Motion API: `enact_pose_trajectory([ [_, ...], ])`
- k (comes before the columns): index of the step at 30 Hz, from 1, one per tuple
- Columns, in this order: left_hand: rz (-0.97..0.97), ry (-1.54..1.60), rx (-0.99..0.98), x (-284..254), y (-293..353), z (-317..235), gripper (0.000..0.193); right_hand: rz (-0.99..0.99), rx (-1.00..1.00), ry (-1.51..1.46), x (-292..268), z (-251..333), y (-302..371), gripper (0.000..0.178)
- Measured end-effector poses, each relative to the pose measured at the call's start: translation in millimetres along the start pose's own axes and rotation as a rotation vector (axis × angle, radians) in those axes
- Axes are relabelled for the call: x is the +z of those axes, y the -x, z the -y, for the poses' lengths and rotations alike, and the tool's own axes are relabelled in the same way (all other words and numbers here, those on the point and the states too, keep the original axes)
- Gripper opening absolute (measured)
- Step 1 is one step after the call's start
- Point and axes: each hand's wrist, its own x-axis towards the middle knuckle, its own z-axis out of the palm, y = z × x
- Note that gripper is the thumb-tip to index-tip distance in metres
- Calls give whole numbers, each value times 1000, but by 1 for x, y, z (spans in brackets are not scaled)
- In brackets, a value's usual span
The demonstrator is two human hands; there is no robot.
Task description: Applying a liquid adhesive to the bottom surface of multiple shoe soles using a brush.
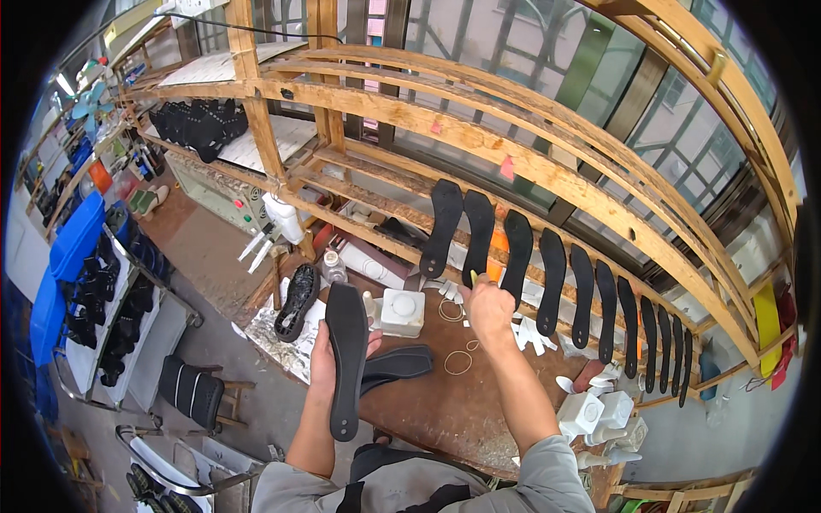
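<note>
My left hand (pixel 321 363) grips a black insole (pixel 346 342), held upright above the bench. My right hand (pixel 491 309) is closed around a small thin thing with a yellow-green end (pixel 475 277), mostly hidden by the fingers. That end is close to the lower tip of a black insole (pixel 479 227) leaning on the wooden rack. Several more black insoles (pixel 552 274) stand in a row to its right, and one insole (pixel 441 224) to its left. Behind my left hand, black insoles (pixel 398 366) lie on the brown bench (pixel 436 406).
A white square container (pixel 402 312) stands beyond my left hand, near a black shoe sole (pixel 298 301) and a clear bottle (pixel 333 267). Rubber bands (pixel 458 362) and white strips lie mid-bench. More white containers (pixel 580 414) sit at right. The wooden rack (pixel 479 128) spans the back.
</note>
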Motion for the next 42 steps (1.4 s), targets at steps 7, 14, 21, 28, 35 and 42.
enact_pose_trajectory([
  [7,63,-26,-125,27,-13,0,70,-19,85,-57,-2,5,3,45],
  [14,184,-4,-113,67,-3,21,73,114,152,-862,-39,-55,85,34],
  [21,215,-18,-270,101,20,106,72,-126,1009,-1414,21,-212,299,23],
  [28,126,-34,-698,121,55,257,72,-368,1337,-1146,64,-306,467,18],
  [35,109,-110,-1011,85,68,372,74,-327,1260,-1026,102,-318,494,22],
  [42,24,-264,-1069,57,73,440,71,-250,1216,-929,115,-320,490,20],
])
